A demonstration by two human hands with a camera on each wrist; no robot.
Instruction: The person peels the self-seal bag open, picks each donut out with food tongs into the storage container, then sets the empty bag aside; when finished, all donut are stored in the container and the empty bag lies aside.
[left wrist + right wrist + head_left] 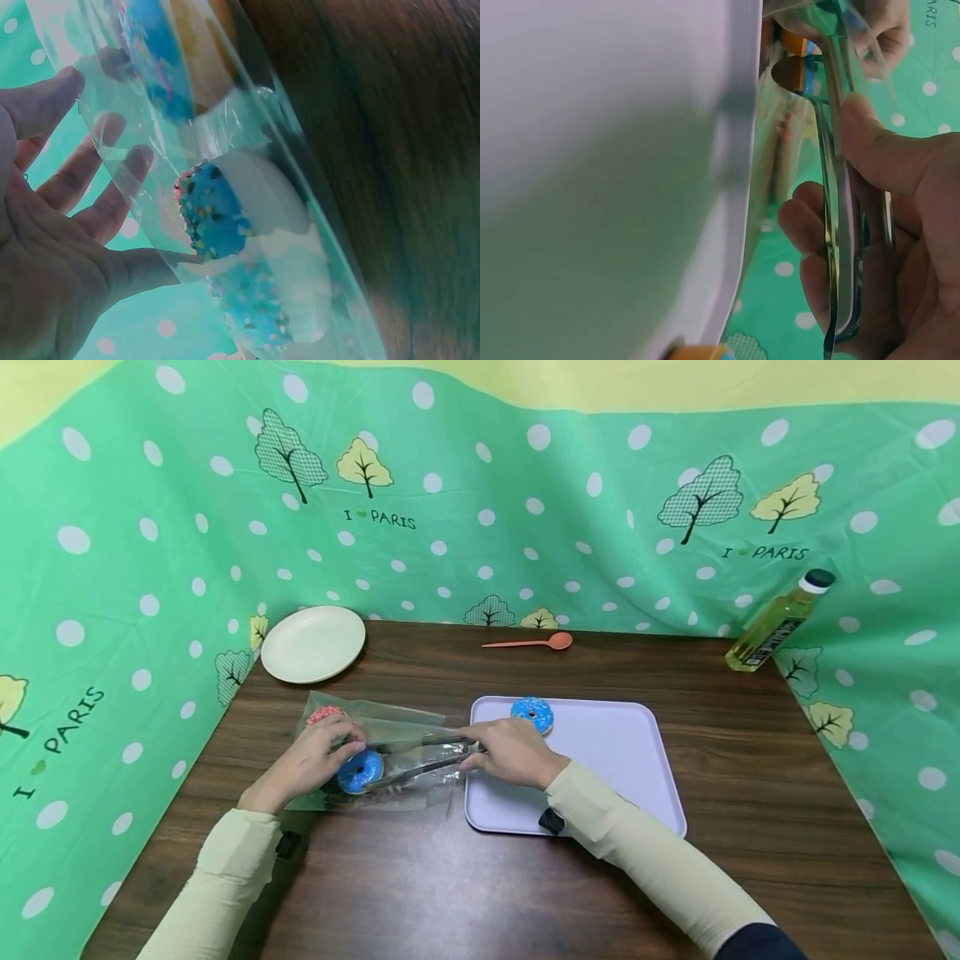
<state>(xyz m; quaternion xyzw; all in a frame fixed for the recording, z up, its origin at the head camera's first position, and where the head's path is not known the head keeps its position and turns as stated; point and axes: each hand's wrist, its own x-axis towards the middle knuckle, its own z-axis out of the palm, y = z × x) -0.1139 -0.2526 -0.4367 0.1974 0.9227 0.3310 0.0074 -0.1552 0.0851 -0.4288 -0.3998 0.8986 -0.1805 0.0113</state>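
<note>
A clear plastic bag [401, 710] lies on the table, with a blue sprinkled donut [360, 772] and a pink sprinkled donut [325, 715] in or under its film. My left hand [311, 762] holds the bag's edge; in the left wrist view some fingertips show through the film. Metal tongs [844, 247] are gripped in my right hand [516, 752], their arms reaching left into the bag towards the blue donut. Whether the tips touch it cannot be told. Another blue donut [532, 715] sits at the back-left edge of a pale lilac tray [607, 760].
A white oval plate [313, 645] stands at the back left. An orange spoon [558, 642] lies along the back of the dark wooden table [420, 893]. At the back right is a bottle [772, 627] of yellow liquid with a dark cap. Green dotted cloth surrounds the table.
</note>
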